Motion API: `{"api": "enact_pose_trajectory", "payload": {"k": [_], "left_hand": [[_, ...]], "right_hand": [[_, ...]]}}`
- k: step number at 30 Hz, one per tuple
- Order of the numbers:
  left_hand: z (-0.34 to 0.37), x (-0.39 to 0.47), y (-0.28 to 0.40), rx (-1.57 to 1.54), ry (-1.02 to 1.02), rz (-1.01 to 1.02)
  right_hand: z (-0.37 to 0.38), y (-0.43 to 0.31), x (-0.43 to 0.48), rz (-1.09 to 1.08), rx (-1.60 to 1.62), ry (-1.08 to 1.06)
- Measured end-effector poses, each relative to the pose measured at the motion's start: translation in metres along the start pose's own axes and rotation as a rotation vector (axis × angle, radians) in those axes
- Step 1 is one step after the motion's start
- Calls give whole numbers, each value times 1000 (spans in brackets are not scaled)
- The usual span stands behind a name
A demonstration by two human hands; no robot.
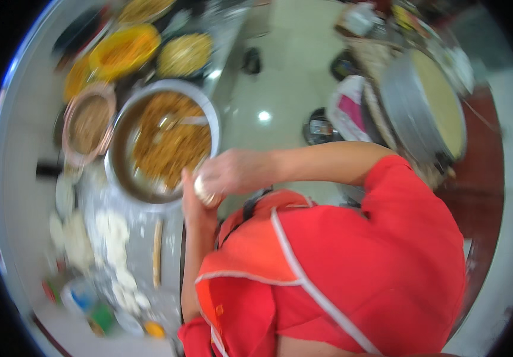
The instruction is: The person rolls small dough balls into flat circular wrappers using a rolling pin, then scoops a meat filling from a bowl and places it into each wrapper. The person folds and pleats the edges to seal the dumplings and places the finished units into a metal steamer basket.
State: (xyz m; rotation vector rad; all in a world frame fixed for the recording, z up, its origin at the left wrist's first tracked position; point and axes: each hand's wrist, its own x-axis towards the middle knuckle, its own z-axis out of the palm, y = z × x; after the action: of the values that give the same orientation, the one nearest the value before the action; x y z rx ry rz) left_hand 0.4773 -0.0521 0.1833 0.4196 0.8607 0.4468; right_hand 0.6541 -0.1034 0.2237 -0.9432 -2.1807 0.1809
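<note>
A piece of white dough is held between my two hands beside the near rim of a large metal bowl. My left hand cups it from below, and my right hand closes over its top; motion blur hides the fingertips. The metal bowl holds a brown, crumbly filling with a light utensil lying in it. On the floured metal counter are a wooden rolling pin and several flattened white dough pieces, some of them overlapping.
A pink basin, a yellow basin and a dark basin of pale yellow shreds stand beyond the bowl. Containers line the counter's lower-left end. At right are a large round metal vessel and bags.
</note>
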Motion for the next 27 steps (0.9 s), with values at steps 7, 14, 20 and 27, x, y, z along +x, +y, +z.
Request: {"api": "enact_pose_trajectory", "payload": {"k": [7,14,20,27], "left_hand": [[80,36,-34,551,-161,36],[152,64,-57,387,-208,-280],[173,86,-85,299,-336,-350],[204,74,-102,88,-572,-585]], "right_hand": [[-64,8,-80,30,-106,41],[-93,-12,-128,260,-446,115],[-100,-22,-156,576,-381,429],[-125,-21,-210,1176,358,431]]}}
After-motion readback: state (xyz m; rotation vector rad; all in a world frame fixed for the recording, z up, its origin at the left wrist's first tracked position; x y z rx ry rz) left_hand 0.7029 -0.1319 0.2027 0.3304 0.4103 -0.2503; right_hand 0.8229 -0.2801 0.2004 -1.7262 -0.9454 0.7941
